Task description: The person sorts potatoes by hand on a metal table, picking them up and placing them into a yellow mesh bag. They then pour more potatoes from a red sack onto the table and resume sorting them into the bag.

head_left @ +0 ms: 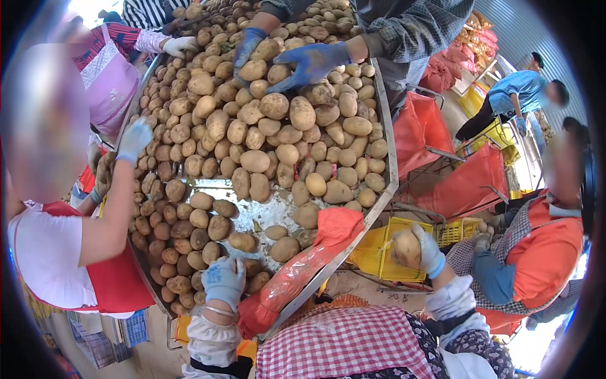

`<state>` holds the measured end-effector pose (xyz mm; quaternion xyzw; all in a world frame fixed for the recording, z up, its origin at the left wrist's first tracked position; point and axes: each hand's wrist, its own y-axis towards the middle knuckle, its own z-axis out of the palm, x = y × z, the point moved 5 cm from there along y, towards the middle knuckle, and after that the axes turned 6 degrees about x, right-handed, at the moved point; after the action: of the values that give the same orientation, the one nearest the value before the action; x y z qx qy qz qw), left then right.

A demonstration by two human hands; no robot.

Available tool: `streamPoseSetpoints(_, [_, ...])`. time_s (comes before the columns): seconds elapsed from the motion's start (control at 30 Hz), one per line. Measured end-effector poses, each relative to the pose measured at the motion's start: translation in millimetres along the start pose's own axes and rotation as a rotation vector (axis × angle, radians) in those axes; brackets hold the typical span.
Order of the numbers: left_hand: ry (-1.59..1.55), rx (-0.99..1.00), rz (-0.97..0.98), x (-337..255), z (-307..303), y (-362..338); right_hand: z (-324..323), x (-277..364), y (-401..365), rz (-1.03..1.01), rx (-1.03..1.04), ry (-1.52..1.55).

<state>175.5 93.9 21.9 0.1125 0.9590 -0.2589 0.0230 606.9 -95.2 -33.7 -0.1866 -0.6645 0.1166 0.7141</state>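
My right hand (430, 251), in a light blue and white glove, grips a large potato (406, 247) out to the right, above a yellow crate. My left hand (224, 282), gloved the same way, is at the near edge of the potato pile on the metal table. Its fingers curl down among the potatoes (211, 252); what they hold, if anything, is hidden. Between my hands a rolled red plastic bag (297, 271) lies along the table's near edge. More loose potatoes (285, 249) rest on the wet metal surface beyond my left hand.
The metal table rim (386, 126) encloses a big heap of potatoes. A co-worker's blue gloves (312, 63) handle potatoes across from me; another gloved hand (134, 140) reaches in from the left. A yellow crate (388, 252) and red sacks (424, 132) on frames stand right.
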Motion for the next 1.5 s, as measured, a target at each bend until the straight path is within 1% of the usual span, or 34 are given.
streamPoseSetpoints(0.03, [-0.084, 0.168, -0.109, -5.5, -10.1, 3.6, -38.3, -33.1, -0.9, -0.191, -0.171, -0.75])
streamPoseSetpoints(0.07, [-0.163, -0.072, 0.083, -22.5, -20.1, 11.9, -34.6, -25.4, -2.8, -0.191, -0.175, -0.75])
streamPoseSetpoints(0.13, [-0.147, -0.592, 0.512, -62.7, -23.1, 31.4, -31.6, 6.3, -15.3, -0.219, -0.583, -0.936])
streamPoseSetpoints(0.17, [-0.202, -0.621, 0.666, -90.8, -28.8, 31.8, -15.9, 21.8, -6.9, -0.223, -0.578, -0.932])
streamPoseSetpoints(0.2, [-0.157, -0.658, 0.713, -110.6, -16.0, 44.2, 8.5, 44.4, 8.6, -0.327, -0.522, -0.87])
streamPoseSetpoints(0.27, [-0.092, -0.593, 0.629, -119.3, 10.1, 57.1, 56.3, 88.3, 39.5, -0.481, -0.414, -0.878])
streamPoseSetpoints(0.33, [-0.145, -0.329, 0.507, -105.1, 41.4, 61.5, 98.2, 126.1, 71.3, -0.576, -0.358, -1.04])
streamPoseSetpoints(0.37, [-0.138, -0.334, 0.499, -99.4, 25.7, 54.2, 114.8, 138.8, 84.7, -0.614, -0.353, -1.131])
streamPoseSetpoints(0.4, [-0.068, 0.004, 0.42, -89.5, 15.0, 43.8, 125.5, 144.6, 96.5, -0.617, -0.349, -1.122])
streamPoseSetpoints(0.43, [0.001, 0.334, 0.336, -77.2, 9.7, 38.3, 139.8, 139.7, 115.9, -0.44, -0.124, -1.245])
streamPoseSetpoints(0.47, [0.004, 0.329, 0.333, -67.7, -4.4, 44.2, 152.8, 131.1, 128.8, -0.255, 0.104, -1.354])
streamPoseSetpoints(0.5, [-0.216, 0.244, 0.212, -52.8, -23.3, 54.8, 163.2, 131.2, 131.6, -0.261, 0.105, -1.355])
streamPoseSetpoints(0.53, [-0.434, 0.158, 0.089, -41.2, -36.6, 63.8, 177.2, 136.8, 126.4, -0.474, 0.045, -1.281])
streamPoseSetpoints(0.57, [-0.352, -0.219, 0.187, -41.9, -51.8, 77.6, 190.2, 143.6, 121.1, -0.682, -0.013, -1.196])
streamPoseSetpoints(0.6, [-0.257, -0.597, 0.28, -42.5, -55.6, 91.8, 200.4, 148.5, 127.8, -0.686, -0.009, -1.199])
streamPoseSetpoints(0.7, [-0.328, -0.749, 0.353, -38.3, -9.9, 171.8, 228.6, 181.3, 163.4, -0.792, -0.011, -1.179])
streamPoseSetpoints(0.73, [-0.333, -0.755, 0.347, -38.4, -11.5, 168.9, 237.8, 188.7, 181.9, -0.798, -0.005, -1.185])
streamPoseSetpoints(0.8, [-0.483, -0.522, 0.36, -38.5, -12.1, 151.1, 264.7, 180.7, 222.8, -0.782, 0.09, -1.591])
streamPoseSetpoints(0.83, [-0.581, -0.36, 0.417, -40.0, -16.0, 134.3, 274.4, 168.0, 238.7, -0.751, 0.045, -1.718])
streamPoseSetpoints(0.87, [-0.58, -0.364, 0.413, -40.7, -18.7, 121.2, 281.6, 164.1, 248.1, -0.757, 0.047, -1.716])
streamPoseSetpoints(0.93, [-0.204, -0.178, 0.429, -48.0, -2.5, 101.5, 299.2, 153.4, 261.9, -0.689, 0.164, -1.882])
streamPoseSetpoints(0.97, [-0.21, -0.18, 0.42, -39.5, 7.0, 95.8, 306.4, 159.3, 263.5, -0.613, 0.165, -1.901])
streamPoseSetpoints(1.0, [-0.599, -0.215, 0.433, -26.0, 14.3, 91.4, 309.7, 165.7, 263.1, -0.62, 0.176, -1.906])
streamPoseSetpoints(1.03, [-0.986, -0.244, 0.437, -10.9, 18.4, 88.8, 307.5, 169.5, 263.6, -0.563, 0.199, -1.845])
streamPoseSetpoints(1.07, [-1.536, -0.002, 0.259, 4.5, 19.8, 79.4, 304.7, 169.9, 260.8, -0.502, 0.223, -1.781])
streamPoseSetpoints(1.13, [-2.392, 0.137, 0.454, 5.9, -4.1, 41.8, 292.6, 173.7, 241.6, -0.7, 0.149, -1.485])
streamPoseSetpoints(1.17, [-2.401, 0.109, 0.45, 10.9, -4.5, 36.6, 290.8, 173.4, 230.4, -0.702, 0.143, -1.42])
streamPoseSetpoints(1.23, [-2.733, 0.281, 0.392, 11.3, -4.4, 30.0, 289.0, 167.1, 208.3, -0.66, 0.131, -1.173])
streamPoseSetpoints(1.27, [-2.729, 0.28, 0.402, 9.7, -6.4, 29.2, 285.8, 158.9, 197.0, -0.615, 0.127, -0.998])
streamPoseSetpoints(1.3, [-2.742, 0.23, 0.367, 6.8, -5.8, 28.7, 280.5, 143.7, 188.6, -0.549, 0.225, -0.512])
streamPoseSetpoints(1.33, [-2.754, 0.19, 0.331, 2.9, -4.2, 28.2, 285.1, 130.5, 178.5, -0.347, 0.348, 0.043])
streamPoseSetpoints(1.4, [-2.618, 0.206, 0.38, -2.1, -6.3, 26.9, 289.6, 94.9, 167.0, -0.119, 0.511, 0.654])
streamPoseSetpoints(1.43, [-2.482, 0.191, 0.425, -4.5, -11.5, 25.0, 284.0, 94.3, 156.9, -0.13, 0.489, 0.656])
streamPoseSetpoints(1.5, [-2.249, 0.118, 0.43, -17.5, -20.8, 20.8, 285.8, 93.3, 133.0, 0.065, 0.691, 0.869])
